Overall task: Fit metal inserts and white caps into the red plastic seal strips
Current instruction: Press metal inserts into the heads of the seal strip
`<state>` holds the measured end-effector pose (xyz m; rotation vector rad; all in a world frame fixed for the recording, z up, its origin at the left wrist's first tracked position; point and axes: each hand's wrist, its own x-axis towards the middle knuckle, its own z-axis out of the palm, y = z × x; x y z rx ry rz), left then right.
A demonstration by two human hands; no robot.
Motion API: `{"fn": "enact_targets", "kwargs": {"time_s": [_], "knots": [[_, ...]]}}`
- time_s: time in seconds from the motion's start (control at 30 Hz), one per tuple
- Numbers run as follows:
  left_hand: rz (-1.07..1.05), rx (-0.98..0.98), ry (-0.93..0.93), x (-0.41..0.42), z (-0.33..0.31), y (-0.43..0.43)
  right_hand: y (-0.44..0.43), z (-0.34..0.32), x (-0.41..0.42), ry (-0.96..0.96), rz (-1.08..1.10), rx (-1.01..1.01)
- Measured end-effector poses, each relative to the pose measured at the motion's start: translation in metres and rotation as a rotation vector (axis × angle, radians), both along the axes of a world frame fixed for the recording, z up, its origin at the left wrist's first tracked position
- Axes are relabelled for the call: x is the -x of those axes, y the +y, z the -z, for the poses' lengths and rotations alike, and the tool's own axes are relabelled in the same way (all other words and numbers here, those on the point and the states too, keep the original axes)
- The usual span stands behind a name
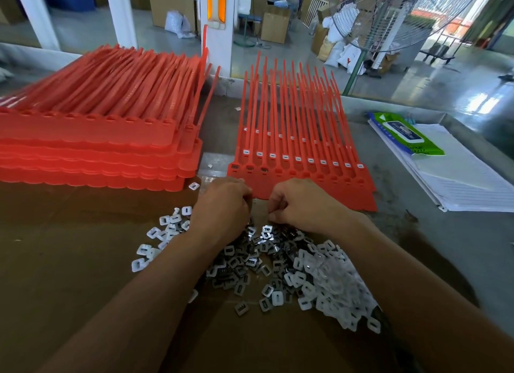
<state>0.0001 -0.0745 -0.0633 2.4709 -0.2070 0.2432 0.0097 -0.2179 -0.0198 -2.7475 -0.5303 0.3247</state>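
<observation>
While left hand (222,205) and right hand (301,205) curl, grip unclear, metal inserts (244,264) heaped beneath, red seal strip (319,190) just beyond.

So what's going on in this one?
A person's left hand and right hand, fingers curled, sit over the pile of metal inserts and white caps, at the near edge of a red seal strip sheet. Its three leftmost sockets hold inserts; the rest look empty. What the hands hold is hidden. A stack of red strips lies at left.
</observation>
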Motion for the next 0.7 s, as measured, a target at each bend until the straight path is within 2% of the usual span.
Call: {"fn": "enact_targets", "kwargs": {"time_s": [0.2, 0.4, 0.7], "knots": [[0.000, -0.001, -0.005, 0.000, -0.001, 0.000, -0.010, -0.002, 0.000, 0.086, 0.037, -0.141], [0.003, 0.013, -0.013, 0.001, -0.001, -0.001, -0.018, 0.000, -0.008, 0.022, 0.143, -0.312], [0.003, 0.008, -0.011, 0.002, -0.003, 0.000, -0.020, 0.008, -0.042, -0.103, 0.258, -0.317]]}}
